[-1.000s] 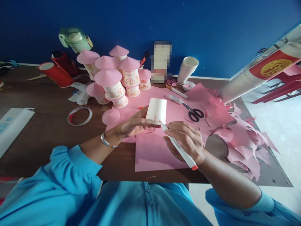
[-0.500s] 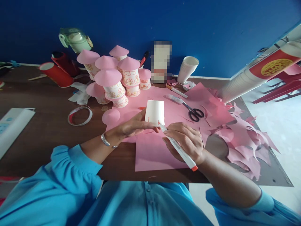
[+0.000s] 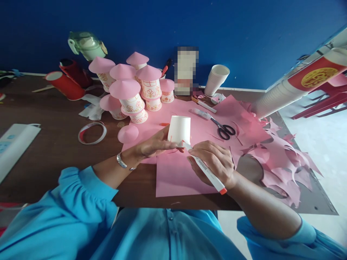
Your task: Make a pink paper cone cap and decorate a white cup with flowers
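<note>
Behind the left grip (image 3: 154, 146) is a silver bangle (image 3: 120, 160); farther back are gathered blue sleeves (image 3: 70, 209), plain cuffs (image 3: 100, 186) and a buttoned blue shirt (image 3: 151, 233).

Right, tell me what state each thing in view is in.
Paper cup: in left hand, mostly blank, few orange marks.
Orange marker: uncapped, in right hand, tip at the cup.
Scissors: lying down, blade opening unclear.
Roofed cups: standing, several decorated.
Loose pink cone: off the cups.
Short cup stack: nested, mouths up.
Tape roll: lying flat.
Lidded container: lid on.
Pink scraps: cut.
</note>
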Demonstrator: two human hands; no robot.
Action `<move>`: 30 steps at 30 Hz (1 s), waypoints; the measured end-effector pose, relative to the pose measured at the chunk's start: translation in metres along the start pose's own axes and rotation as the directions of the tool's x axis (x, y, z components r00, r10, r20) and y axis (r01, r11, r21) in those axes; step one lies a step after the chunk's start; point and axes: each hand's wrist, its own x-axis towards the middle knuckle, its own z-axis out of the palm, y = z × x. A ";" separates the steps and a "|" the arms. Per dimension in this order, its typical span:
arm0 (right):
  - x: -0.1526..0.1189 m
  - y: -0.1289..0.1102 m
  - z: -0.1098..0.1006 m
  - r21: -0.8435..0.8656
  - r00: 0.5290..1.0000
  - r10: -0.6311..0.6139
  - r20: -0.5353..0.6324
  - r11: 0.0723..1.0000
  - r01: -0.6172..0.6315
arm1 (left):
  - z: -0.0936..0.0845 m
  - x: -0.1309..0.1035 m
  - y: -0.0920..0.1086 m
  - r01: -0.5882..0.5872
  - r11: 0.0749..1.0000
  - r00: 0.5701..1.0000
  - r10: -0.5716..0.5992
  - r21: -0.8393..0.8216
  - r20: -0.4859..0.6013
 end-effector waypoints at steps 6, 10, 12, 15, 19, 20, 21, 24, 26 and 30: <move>0.000 0.001 0.001 -0.004 1.000 0.003 0.006 1.000 -0.003 | 0.000 0.001 0.003 0.012 1.000 1.000 -0.012 -0.013 0.001; 0.000 0.001 0.000 -0.009 1.000 0.009 0.022 1.000 -0.009 | 0.000 0.000 0.006 0.042 0.999 0.999 -0.042 0.019 -0.014; 0.000 0.001 0.000 -0.014 1.000 0.011 0.022 1.000 -0.011 | -0.001 -0.001 0.005 0.053 0.998 0.998 -0.052 0.040 -0.023; 0.000 0.000 0.000 -0.022 1.000 0.023 0.011 1.000 -0.022 | -0.004 -0.002 0.002 0.055 0.996 0.998 -0.054 0.065 -0.028; 0.000 0.000 0.000 -0.020 1.000 0.029 0.013 0.999 -0.029 | -0.005 -0.002 0.000 0.043 0.996 0.999 -0.041 0.075 -0.029; 0.000 0.000 0.000 -0.016 1.000 0.026 0.013 1.000 -0.026 | -0.005 -0.001 0.000 0.044 0.996 0.999 -0.043 0.072 -0.025; -0.001 0.000 0.000 -0.012 1.000 0.024 0.013 1.000 -0.024 | -0.005 -0.001 0.000 0.042 0.997 0.999 -0.041 0.063 -0.021; -0.001 0.000 0.000 -0.009 0.999 0.031 0.014 0.999 -0.031 | -0.003 -0.001 0.000 0.039 0.999 0.999 -0.039 0.022 -0.019; -0.001 0.000 0.000 -0.007 0.999 0.038 0.013 0.999 -0.038 | -0.001 -0.001 0.001 0.040 0.999 0.999 -0.040 0.011 -0.020; -0.001 0.000 0.000 0.009 1.000 0.031 0.003 0.999 -0.031 | 0.000 -0.002 0.003 0.039 0.999 0.999 -0.039 0.020 -0.015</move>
